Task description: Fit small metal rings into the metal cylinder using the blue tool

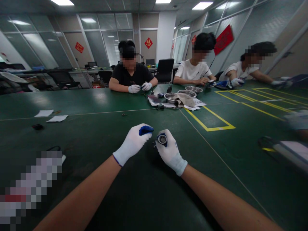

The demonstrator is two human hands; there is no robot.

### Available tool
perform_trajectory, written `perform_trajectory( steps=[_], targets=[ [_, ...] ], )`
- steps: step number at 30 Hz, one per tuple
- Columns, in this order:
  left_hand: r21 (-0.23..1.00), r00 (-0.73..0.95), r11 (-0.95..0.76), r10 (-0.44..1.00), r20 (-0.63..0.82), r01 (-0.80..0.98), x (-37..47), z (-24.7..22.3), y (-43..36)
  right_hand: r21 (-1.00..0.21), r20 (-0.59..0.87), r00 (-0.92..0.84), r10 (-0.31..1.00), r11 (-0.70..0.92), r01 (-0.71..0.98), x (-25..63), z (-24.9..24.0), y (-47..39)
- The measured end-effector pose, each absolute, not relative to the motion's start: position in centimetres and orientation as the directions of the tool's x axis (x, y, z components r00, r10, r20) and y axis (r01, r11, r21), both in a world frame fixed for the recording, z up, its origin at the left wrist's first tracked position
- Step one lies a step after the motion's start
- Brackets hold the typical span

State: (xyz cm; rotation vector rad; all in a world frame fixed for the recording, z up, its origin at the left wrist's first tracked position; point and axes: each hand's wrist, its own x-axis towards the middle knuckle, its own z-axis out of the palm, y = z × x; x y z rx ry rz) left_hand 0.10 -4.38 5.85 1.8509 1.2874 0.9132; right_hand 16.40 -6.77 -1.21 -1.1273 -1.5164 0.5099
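My right hand [169, 150], in a white glove with blue palm coating, is closed around a dark round part [162, 139]. Its open-looking end faces up and shows a silver ring with darker detail inside; the rest is hidden by the glove. Just left of it, my left hand [137, 141] wears the same kind of glove. Its fingers curl toward the thumb in a loose pinch, and whatever may be between the tips is too small to make out. A few tiny dark pieces [154, 145] show beside my right fingers, over the green table [134, 199].
Metal bowls [170, 97], a cloth [185, 100] and papers stand farther back. Yellow tape [221, 129] marks the table at right. White sheets [57, 118] and a small black object [38, 127] lie left. Several people sit around the table; a blurred gloved hand [298, 120] shows at right.
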Motion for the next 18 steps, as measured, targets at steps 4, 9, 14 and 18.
perform_trajectory(
  steps=[4,9,14,18],
  targets=[
    [0.867,0.331,-0.308,0.926,0.18,0.391,0.5,7.3,-5.3,-0.811,0.513,0.057,0.857,0.462,0.359,16.5,-1.0,-6.7],
    [0.821,0.345,-0.344,0.919,0.193,0.456,1.2,7.5,-6.6,-0.801,0.528,0.039,0.848,0.482,0.356,16.3,-0.7,-6.9],
    [0.846,0.286,-0.304,0.94,0.189,0.439,2.0,7.0,-7.2,-0.792,0.537,0.029,0.843,0.492,0.362,16.0,-0.7,-7.2],
    [0.841,0.256,-0.278,0.951,0.173,0.465,2.5,7.0,-7.4,-0.79,0.531,0.022,0.847,0.485,0.375,16.0,-0.9,-7.3]
  ],
)
